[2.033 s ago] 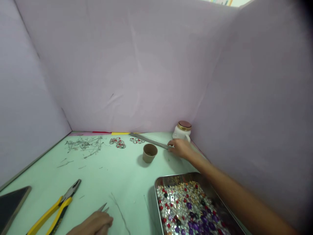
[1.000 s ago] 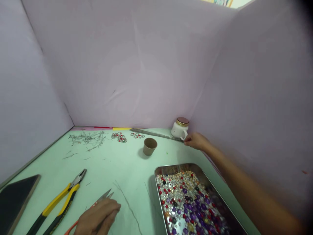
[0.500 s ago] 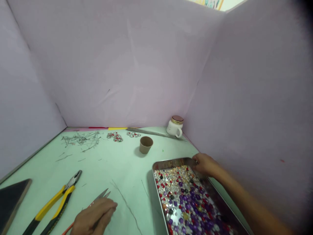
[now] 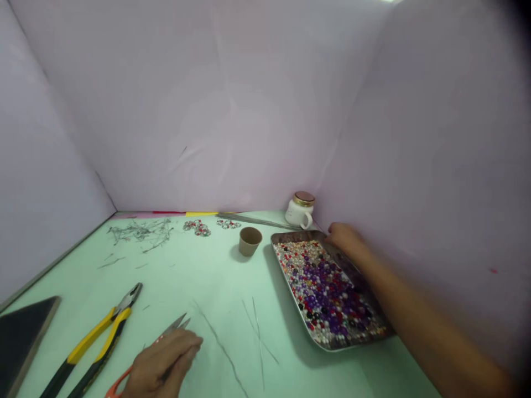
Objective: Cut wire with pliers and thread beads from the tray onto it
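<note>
At the far right corner of a metal tray (image 4: 327, 350), my right hand (image 4: 345, 239) is closed on the rim. Mixed beads (image 4: 327, 287) in purple, red, white, gold and black cover the tray's bottom. My left hand (image 4: 164, 359) rests low on the table with its fingers curled together; anything inside them is hidden. Beneath it lie scissors (image 4: 176, 325) with orange handles, their blades poking out past the knuckles. Just right of that hand runs a thin twisted wire (image 4: 219, 344). Two straight wires (image 4: 257, 326) lie crossed between it and the tray.
Pliers (image 4: 105, 337) with yellow-black handles lie at left, beside a dark flat panel (image 4: 25, 337). Toward the back are a brown cup (image 4: 250, 242), a lidded white mug (image 4: 299, 213), beaded wire pieces (image 4: 198, 227), a wire tangle (image 4: 141, 232) and long wires (image 4: 261, 221). Pale walls enclose the table.
My right hand has pushed the tray away, toward the back of the table. The crossed wires now show fully in front of it. My left hand has stayed over the scissors.
</note>
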Tool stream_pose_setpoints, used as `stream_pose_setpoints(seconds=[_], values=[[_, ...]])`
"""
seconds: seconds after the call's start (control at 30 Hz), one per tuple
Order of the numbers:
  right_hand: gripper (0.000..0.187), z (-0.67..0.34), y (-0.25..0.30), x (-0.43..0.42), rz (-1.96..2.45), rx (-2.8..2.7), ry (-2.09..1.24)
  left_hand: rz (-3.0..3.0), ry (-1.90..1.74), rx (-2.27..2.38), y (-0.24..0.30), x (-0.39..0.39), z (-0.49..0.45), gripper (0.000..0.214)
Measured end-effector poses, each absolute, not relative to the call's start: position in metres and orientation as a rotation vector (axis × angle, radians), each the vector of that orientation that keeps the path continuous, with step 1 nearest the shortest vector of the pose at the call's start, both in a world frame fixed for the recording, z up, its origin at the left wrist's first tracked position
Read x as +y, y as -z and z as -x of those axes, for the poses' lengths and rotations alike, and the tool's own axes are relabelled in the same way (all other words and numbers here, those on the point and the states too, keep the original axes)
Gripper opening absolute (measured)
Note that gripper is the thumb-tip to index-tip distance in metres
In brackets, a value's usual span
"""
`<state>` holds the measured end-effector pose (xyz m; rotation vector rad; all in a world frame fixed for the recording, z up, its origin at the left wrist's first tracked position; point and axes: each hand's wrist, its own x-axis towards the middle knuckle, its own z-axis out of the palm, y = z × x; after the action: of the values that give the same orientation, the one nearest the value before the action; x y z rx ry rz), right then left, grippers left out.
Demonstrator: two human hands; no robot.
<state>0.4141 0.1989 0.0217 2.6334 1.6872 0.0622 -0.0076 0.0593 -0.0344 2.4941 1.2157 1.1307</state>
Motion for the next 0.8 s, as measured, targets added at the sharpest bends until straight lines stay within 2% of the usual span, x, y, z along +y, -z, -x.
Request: stream_pose_setpoints(seconds=[0.1,0.17,0.27,0.33,0.4,0.47,0.63,0.8], values=[[0.035,-0.386,-0.034,0.181,-2.735,1.777,-0.205,-2.392,-1.144,1.226,0.03,0.055,0.004,0.013],[0.032,-0.354,-0.044,0.158,-2.847,2.076,-0.232,-2.334,-1.191,1.206,0.027,0.053,0.002,0.013],[0.023,-0.301,-0.048,0.113,-2.763,2.538,0.366,-2.218,-1.237,1.238,0.022,0.051,0.0,0.013],[0.019,-0.272,-0.04,0.083,-2.57,2.58,0.853,-2.136,-1.266,1.287,0.019,0.05,-0.001,0.013],[0.016,-0.253,-0.026,0.06,-2.39,2.547,1.098,-2.071,-1.293,1.332,0.017,0.048,-0.002,0.013],[0.015,-0.241,-0.012,0.045,-2.371,2.493,0.951,-2.045,-1.304,1.349,0.015,0.045,-0.003,0.014],[0.022,-0.221,0.007,0.026,-2.433,2.31,0.33,-2.095,-1.27,1.34,0.015,0.034,-0.001,0.015],[0.019,-0.21,0.017,0.02,-2.32,2.184,0.19,-2.28,-1.178,1.332,0.017,0.024,0.0,0.015]])
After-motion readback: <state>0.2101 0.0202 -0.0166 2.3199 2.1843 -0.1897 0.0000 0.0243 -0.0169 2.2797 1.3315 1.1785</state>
